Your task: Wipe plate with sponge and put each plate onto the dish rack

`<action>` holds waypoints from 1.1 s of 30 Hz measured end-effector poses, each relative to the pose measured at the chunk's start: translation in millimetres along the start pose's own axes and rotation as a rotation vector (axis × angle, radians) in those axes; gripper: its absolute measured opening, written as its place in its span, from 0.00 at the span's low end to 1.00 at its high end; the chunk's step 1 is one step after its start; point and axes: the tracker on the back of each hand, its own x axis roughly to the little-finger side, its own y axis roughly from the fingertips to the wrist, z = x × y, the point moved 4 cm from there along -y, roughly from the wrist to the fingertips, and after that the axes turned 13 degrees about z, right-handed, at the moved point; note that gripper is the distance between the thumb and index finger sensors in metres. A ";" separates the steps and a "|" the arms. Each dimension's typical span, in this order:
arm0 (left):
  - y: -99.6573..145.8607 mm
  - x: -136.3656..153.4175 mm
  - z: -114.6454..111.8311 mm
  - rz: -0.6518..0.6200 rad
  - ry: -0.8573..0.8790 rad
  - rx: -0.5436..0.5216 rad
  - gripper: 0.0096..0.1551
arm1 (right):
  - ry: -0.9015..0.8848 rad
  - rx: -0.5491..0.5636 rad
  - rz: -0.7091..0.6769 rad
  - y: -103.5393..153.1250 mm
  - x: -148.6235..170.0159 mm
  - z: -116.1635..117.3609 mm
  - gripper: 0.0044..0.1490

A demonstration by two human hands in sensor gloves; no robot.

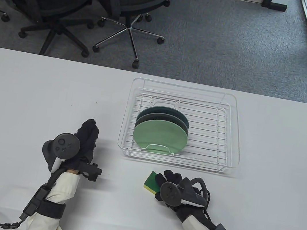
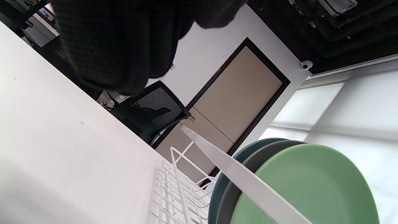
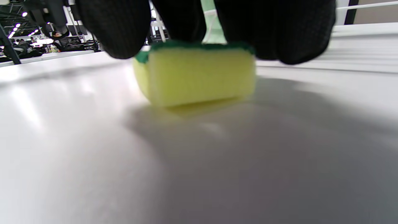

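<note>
Sponge (image 1: 152,182): just near-side of rack (image 1: 182,125), under my right hand (image 1: 172,186) fingertips, grip unclear; left hand (image 1: 86,142) relaxed, empty.

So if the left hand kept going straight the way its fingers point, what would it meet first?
Probably nothing: the left hand points up the bare table, passing left of the dish rack. Depth is unclear, though.

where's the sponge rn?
Table view: the sponge lies on the table under the right hand's fingers, just in front of the dish rack.
</note>
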 end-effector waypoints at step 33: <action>1.8 -1.9 -5.4 -0.007 -0.012 0.017 0.28 | -0.182 -0.024 -0.061 3.7 -3.6 -5.1 0.32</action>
